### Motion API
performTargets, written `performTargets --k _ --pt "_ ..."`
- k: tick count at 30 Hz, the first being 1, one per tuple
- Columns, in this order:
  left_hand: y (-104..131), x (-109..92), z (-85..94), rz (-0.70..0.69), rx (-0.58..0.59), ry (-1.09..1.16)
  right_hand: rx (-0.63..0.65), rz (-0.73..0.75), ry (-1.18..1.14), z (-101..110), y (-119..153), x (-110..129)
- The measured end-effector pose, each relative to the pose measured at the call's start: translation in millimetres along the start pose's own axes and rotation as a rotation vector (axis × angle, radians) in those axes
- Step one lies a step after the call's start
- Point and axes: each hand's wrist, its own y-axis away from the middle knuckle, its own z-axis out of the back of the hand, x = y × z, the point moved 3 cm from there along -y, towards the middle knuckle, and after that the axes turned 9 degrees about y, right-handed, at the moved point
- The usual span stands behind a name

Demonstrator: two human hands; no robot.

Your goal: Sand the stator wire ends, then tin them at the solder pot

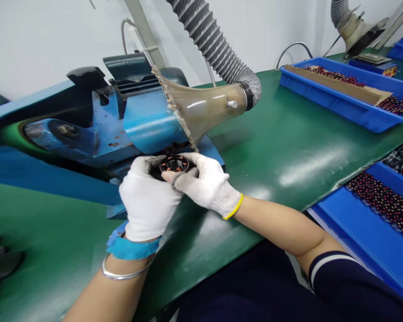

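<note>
Both my hands wear white gloves and hold one small black ring-shaped part with copper-coloured spots around its rim. My left hand is closed on its left side, and blue tape wraps that wrist. From the right, my right hand grips the same part, its bare thumb tip at the near rim. The part is held at the front of a blue belt grinding machine, just under its cover. Whether it touches the belt is hidden by my hands and the cover.
A translucent suction hood with a grey ribbed hose joins the machine's right side. On the green table, a blue tray holds many small dark parts. Another blue tray with rows of parts is at lower right. Dark pieces lie at left.
</note>
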Motion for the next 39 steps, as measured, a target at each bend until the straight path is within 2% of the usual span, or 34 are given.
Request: performTargets --k 3,7,11,14,16,20,22,26,30,32,35,36,37,39 --pt "-2.5 -6.9 0.5 -0.008 0.024 -0.01 -0.006 0.008 -0.038 1.5 -0.6 3.5" --pt "17.4 6.9 4.7 -0.042 -0.022 0.054 -0.062 0.143 0.124 7.7 11.2 -1.1" --pt "39.5 26.7 7.4 -0.084 -0.05 0.185 0.057 0.374 0.289 8.9 24.1 -2.7" --pt "42.5 35.1 7.7 -0.052 -0.076 0.28 0.116 0.347 0.424 10.2 27.2 0.4" --pt "40.2 37.6 6.9 -0.017 0.012 0.333 0.139 0.289 0.489 11.7 26.4 3.2" --pt "38.1 39.8 7.4 0.1 0.366 0.474 0.173 0.316 0.54 12.8 23.3 5.6" --pt "36.9 42.0 10.8 0.172 0.432 0.544 0.167 0.348 0.555 13.2 22.5 4.4" --pt "29.5 49.2 17.2 0.265 0.377 0.551 0.084 0.335 0.46 21.7 21.1 5.2" --pt "26.0 54.4 18.2 0.319 0.365 0.611 -0.039 0.162 0.116 40.0 13.1 8.1" --pt "27.2 54.2 18.2 0.261 0.317 0.619 0.022 0.047 0.031 42.2 8.8 8.1" --pt "31.5 51.5 17.7 0.122 0.165 0.565 0.308 -0.079 0.069 31.1 9.9 8.4" --pt "33.2 50.0 17.0 0.081 0.129 0.54 0.353 -0.09 0.078 27.4 11.9 9.2" --pt "34.8 48.2 16.2 0.048 0.109 0.518 0.354 -0.084 0.078 24.6 13.9 10.4" --pt "37.0 44.2 15.0 0.003 0.12 0.471 0.26 -0.028 0.081 23.1 16.4 13.1"
